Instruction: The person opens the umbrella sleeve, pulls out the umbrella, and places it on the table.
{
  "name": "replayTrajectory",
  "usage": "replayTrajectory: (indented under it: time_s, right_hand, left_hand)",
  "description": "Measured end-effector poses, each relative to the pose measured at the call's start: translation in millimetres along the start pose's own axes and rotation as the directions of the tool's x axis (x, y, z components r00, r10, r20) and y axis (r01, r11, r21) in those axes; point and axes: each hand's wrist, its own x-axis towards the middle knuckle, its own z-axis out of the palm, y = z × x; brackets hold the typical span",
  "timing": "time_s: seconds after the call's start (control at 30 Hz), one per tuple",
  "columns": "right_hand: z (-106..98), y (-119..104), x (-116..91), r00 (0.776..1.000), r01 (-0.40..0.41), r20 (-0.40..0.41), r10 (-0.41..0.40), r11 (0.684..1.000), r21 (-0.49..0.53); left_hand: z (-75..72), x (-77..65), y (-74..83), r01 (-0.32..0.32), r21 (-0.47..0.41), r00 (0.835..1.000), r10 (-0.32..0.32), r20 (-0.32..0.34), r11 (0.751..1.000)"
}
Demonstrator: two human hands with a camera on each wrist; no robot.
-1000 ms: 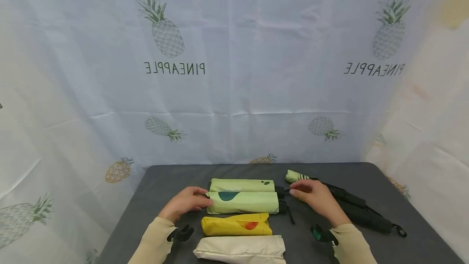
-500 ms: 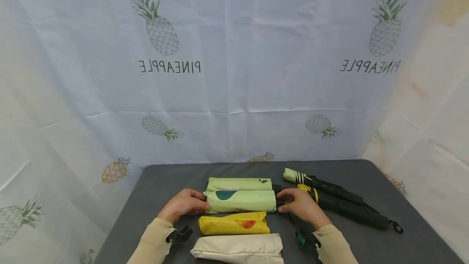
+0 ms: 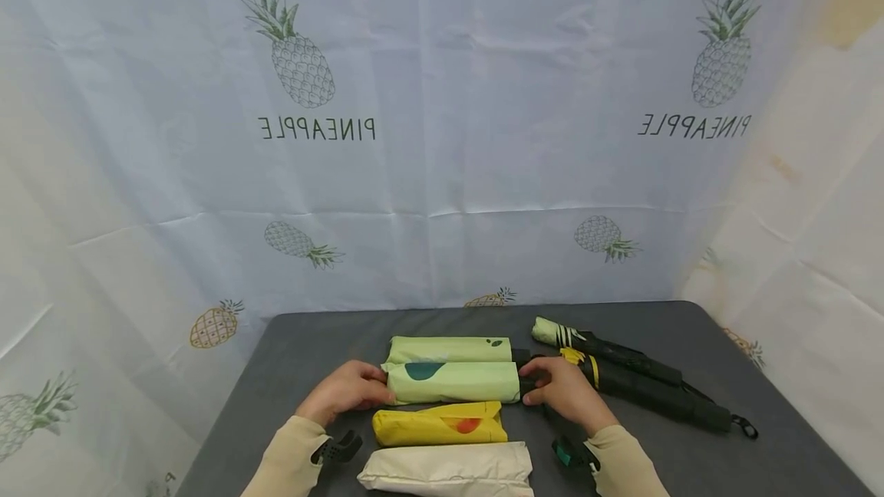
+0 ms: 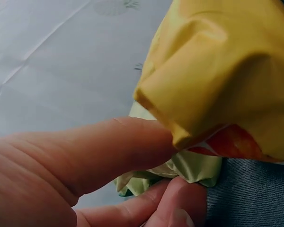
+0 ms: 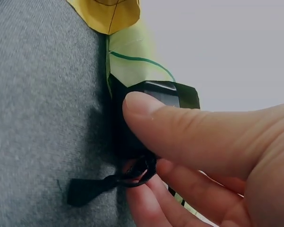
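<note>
— So, biggest first?

— Pineapple curtain [image 3: 483,60], thin and creased, hung behind the table [image 3: 318,340]. Dark grey cloth on top, ribbed up close, perhaps good for stopping round things from rolling.

— And on it?

— To the right, two black umbrellas [image 3: 656,393], long and slim, one with a green tip, one with a yellow tip. Nearest, a cream sleeve [image 3: 449,469], flat and wrinkled. Farther back, a far green umbrella [image 3: 442,349] and a near green umbrella [image 3: 476,386], side by side, in thin, smooth cloth. In between, a yellow sleeve [image 3: 414,426], puffy, with an orange-red spot.

— Hands?

— Both at the near green umbrella, mid-table. Left hand [image 3: 345,392] pinching the soft, crumpled left end. Right hand [image 3: 568,390] pinching the hard black handle [image 5: 122,130] at the other end.

— Why both ends?

— Probably for keeping straight and steady.

— Smallest?

— A black strap [image 5: 111,182], looped, dangling off the handle, seemingly loose.
</note>
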Motion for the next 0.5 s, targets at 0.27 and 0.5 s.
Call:
replayTrajectory:
  time_s: [0.27, 0.5]
  right_hand:
    - [0.3, -2.1, -1.8, 1.000, -0.003, -0.006, 0.003, 1.000, -0.001]
    - [-2.1, -4.9, -4.2, 0.998, 0.049, 0.032, -0.051, 0.998, 0.042]
  left_hand:
    - [5.0, -0.5, -0.6, -0.039, -0.029, 0.998, 0.040, 0.045, 0.999]
    - [0.0, -0.8, -0.1, -0.016, -0.071, 0.999, 0.019, 0.046, 0.997]
